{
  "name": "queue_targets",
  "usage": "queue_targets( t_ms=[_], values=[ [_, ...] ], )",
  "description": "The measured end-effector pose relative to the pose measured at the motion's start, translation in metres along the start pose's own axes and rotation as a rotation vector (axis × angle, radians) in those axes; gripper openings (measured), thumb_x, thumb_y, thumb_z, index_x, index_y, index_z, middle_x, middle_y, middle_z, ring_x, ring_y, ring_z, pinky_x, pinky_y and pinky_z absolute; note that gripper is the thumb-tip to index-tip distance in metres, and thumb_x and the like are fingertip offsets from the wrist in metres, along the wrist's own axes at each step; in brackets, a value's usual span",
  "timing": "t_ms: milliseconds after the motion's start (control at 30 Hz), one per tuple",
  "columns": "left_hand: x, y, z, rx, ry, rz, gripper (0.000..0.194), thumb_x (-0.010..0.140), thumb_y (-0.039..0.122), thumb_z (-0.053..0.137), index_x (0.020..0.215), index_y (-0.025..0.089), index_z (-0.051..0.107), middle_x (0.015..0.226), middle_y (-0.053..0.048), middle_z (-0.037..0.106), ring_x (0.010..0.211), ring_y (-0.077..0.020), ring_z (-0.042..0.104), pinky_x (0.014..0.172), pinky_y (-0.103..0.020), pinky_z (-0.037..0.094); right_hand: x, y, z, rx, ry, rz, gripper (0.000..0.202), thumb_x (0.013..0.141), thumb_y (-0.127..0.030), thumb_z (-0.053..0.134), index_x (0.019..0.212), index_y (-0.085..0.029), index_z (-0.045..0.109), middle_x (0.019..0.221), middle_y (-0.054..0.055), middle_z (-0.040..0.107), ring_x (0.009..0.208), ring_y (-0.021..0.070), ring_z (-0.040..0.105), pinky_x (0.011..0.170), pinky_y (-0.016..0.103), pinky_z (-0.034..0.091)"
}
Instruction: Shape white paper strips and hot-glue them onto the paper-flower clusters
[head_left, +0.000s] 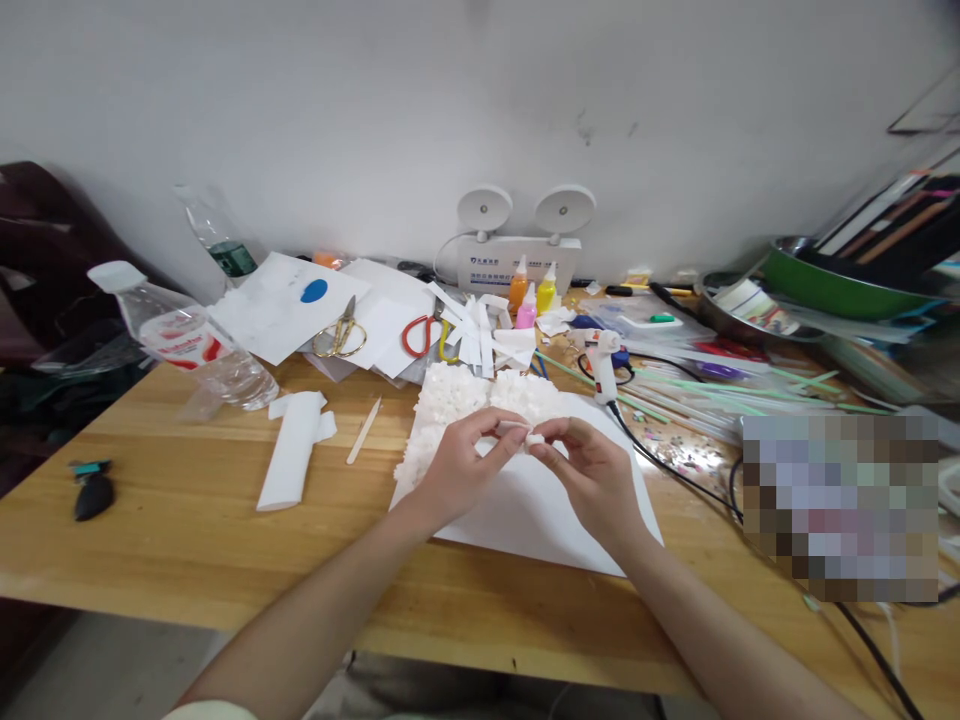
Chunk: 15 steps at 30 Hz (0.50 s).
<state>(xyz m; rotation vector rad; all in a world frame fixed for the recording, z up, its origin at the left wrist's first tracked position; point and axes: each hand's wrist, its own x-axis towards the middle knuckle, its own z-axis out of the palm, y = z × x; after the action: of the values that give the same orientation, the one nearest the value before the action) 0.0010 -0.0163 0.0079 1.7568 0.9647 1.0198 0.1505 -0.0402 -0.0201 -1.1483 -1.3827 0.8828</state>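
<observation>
Between the fingertips of both hands is a small piece of white paper (533, 438), partly hidden by the fingers. My left hand (476, 455) pinches it from one side, and my right hand (589, 465) pinches it from the other. Below them lies a white sheet (517, 525) on the table. Crumpled white paper bits (442, 400) cover its far and left parts. Left of the sheet are a flat wooden stick (364, 431) and a folded white paper piece (291, 455).
Clear bottles (199, 350) stand at the left. Gold-handled scissors (341, 335) and red-handled scissors (420, 337) rest on papers behind. A white glue gun (602, 365) stands right of the sheet, its black cord (675, 475) crossing the table. Small colored squeeze bottles (527, 308) stand near the wall.
</observation>
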Motion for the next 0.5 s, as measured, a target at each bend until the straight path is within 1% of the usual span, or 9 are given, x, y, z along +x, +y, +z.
queue_targets(
  t_ms=[133, 267, 500],
  values=[
    [-0.001, 0.001, 0.0005, 0.022, 0.016, 0.023, 0.015, 0.082, 0.028, 0.05, 0.085, 0.017, 0.06, 0.084, -0.002, 0.064, 0.08, -0.0131, 0.058, 0.074, -0.023, 0.045, -0.0002, 0.0002, -0.0007, -0.003, 0.047, -0.017, 0.011, 0.073, -0.031, 0.061, 0.076, -0.021, 0.057, 0.074, 0.002, 0.058, 0.074, 0.0164, 0.053, 0.071, 0.032, 0.043],
    [-0.001, 0.0018, 0.0, 0.062, 0.041, 0.027, 0.012, 0.08, 0.026, 0.053, 0.083, 0.017, 0.06, 0.083, -0.002, 0.064, 0.079, -0.0128, 0.058, 0.074, -0.023, 0.045, 0.0003, -0.0028, -0.0009, -0.015, 0.014, -0.039, 0.009, 0.075, -0.029, 0.06, 0.073, -0.021, 0.055, 0.072, 0.001, 0.056, 0.073, 0.0157, 0.052, 0.07, 0.03, 0.042],
    [0.0, 0.0021, 0.0, 0.055, 0.008, 0.096, 0.012, 0.081, 0.02, 0.049, 0.081, 0.016, 0.06, 0.082, -0.003, 0.062, 0.08, -0.0128, 0.056, 0.074, -0.023, 0.044, 0.0012, -0.003, -0.0007, -0.008, 0.002, -0.039, 0.011, 0.075, -0.03, 0.059, 0.073, -0.021, 0.055, 0.073, 0.002, 0.055, 0.073, 0.0155, 0.051, 0.069, 0.03, 0.042]
  ],
)
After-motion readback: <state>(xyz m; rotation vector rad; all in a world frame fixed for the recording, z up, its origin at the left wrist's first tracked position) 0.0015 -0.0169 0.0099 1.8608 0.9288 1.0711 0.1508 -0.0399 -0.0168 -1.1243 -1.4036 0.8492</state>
